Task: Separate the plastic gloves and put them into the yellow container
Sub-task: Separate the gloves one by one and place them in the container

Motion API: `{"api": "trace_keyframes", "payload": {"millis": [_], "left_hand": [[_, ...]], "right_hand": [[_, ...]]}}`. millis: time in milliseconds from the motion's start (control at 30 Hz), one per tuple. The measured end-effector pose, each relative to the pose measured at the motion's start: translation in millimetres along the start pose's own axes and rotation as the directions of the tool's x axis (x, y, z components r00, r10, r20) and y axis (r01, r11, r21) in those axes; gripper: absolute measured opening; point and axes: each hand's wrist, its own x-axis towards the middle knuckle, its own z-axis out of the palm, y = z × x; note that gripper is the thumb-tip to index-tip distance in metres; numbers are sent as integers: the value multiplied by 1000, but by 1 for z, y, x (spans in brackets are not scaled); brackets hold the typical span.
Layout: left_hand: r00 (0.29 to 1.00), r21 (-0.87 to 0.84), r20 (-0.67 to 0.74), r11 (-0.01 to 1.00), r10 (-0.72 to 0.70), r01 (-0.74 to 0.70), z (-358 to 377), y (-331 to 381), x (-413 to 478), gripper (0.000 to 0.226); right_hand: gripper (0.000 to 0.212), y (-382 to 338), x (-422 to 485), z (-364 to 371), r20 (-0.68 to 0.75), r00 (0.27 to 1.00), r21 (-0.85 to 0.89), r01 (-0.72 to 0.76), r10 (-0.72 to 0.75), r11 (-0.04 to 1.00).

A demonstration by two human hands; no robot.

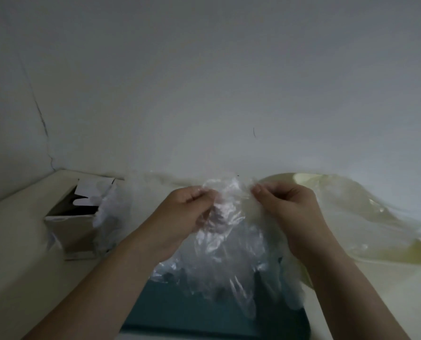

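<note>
Both hands are raised above a teal tray (204,312), which sits at the near edge of a pale table (20,241). The left hand (184,212) pinches the upper left edge of a bunch of clear plastic gloves (224,231), fingers curled in around the film. The right hand (285,207) pinches the upper right edge of the same bunch, thumb and forefinger closed on it. The two grips are close together, with a short stretch of crumpled film between them. The rest of the gloves hang down from the hands and drape onto the tray, with glove fingers trailing toward its right rim.

To the right of the tray lies the yellow container (405,253), a wide shallow form whose rim reaches toward the table's right edge; clear film already lies over it. To the left of the tray stands an open cardboard box (74,227) with more film spilling from its right side. Bare tabletop lies open left of the box and in front of it. Behind everything a plain wall (204,82) meets the table's far edge.
</note>
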Motion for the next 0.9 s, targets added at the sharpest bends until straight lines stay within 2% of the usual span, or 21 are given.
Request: {"api": "trace_keyframes", "payload": {"millis": [67, 133, 233, 367, 500, 667, 833, 900], "left_hand": [[999, -61, -47, 998, 10, -12, -7, 7, -1, 25], [997, -99, -74, 995, 8, -16, -11, 14, -2, 24], [999, -93, -51, 996, 5, -10, -9, 23, -5, 22], [998, -67, -66, 998, 9, -14, 2, 40, -7, 21], [999, -27, -45, 999, 16, -17, 23, 55, -3, 19], [996, 26, 18, 995, 93, -93, 55, 84, -1, 12], [955, 3, 211, 976, 210, -216, 76, 131, -8, 17], [922, -51, 286, 965, 261, -257, 85, 150, -10, 20]], "right_hand": [[15, -2, 1, -3, -93, 994, -96, 44, -53, 994], [16, -10, 0, -6, -124, 989, -113, 70, -84, 991], [20, -33, -2, -10, -86, 987, -87, 129, -136, 988], [10, -68, 5, -36, -84, 981, -94, 166, -174, 982], [14, -92, 15, -86, -34, 988, -262, 137, -151, 955], [15, -76, 44, -142, -48, 996, -585, 37, -81, 810], [20, -43, 74, -165, -108, 994, -775, -68, -26, 628], [18, -34, 82, -164, -113, 992, -846, -68, -54, 529]]}}
